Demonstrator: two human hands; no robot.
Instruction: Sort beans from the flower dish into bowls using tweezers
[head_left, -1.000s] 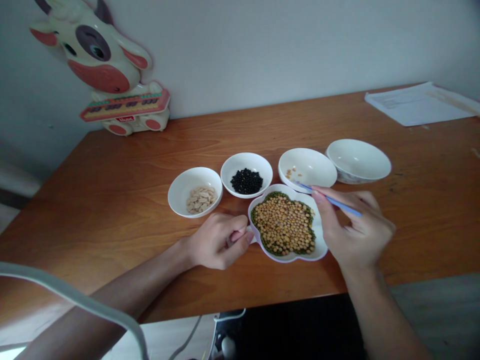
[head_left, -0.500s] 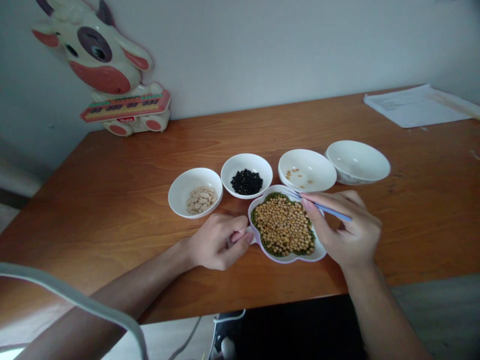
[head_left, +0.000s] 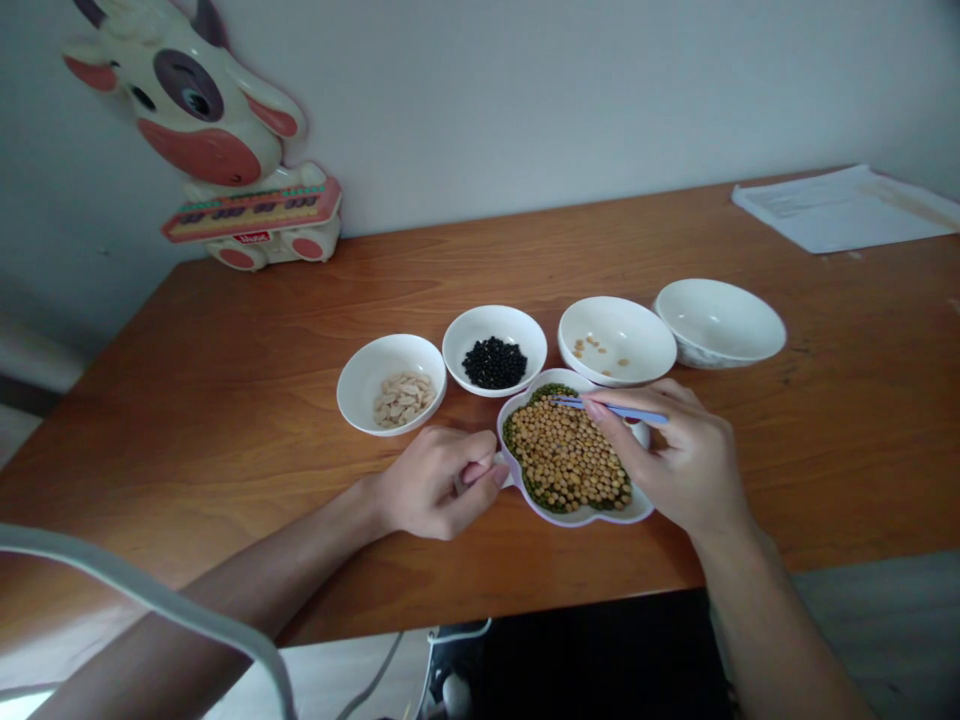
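Note:
My left hand (head_left: pixel 446 482) is closed round the short handle of a white and lilac flower-shaped dish (head_left: pixel 512 470). Yellow beans (head_left: pixel 566 450) fill the dish, with green beans showing round the edges. In my right hand (head_left: pixel 686 455) are blue-violet tweezers (head_left: pixel 630 411), their tips at the beans near the dish's far side. Behind the dish stand a bowl with pale flat seeds (head_left: pixel 403 398), a bowl with black beans (head_left: pixel 495 363) and a bowl (head_left: pixel 622 335) holding several yellow beans.
An empty white bowl (head_left: pixel 720 322) stands at the right end of the row. A cow-shaped toy keyboard (head_left: pixel 255 215) is at the back left, papers (head_left: pixel 847 210) at the back right. A grey cable (head_left: pixel 150 590) crosses the lower left.
My right hand has moved left with the tweezers, whose tips went from the dish's far rim to over the beans. My left hand has stayed on the handle.

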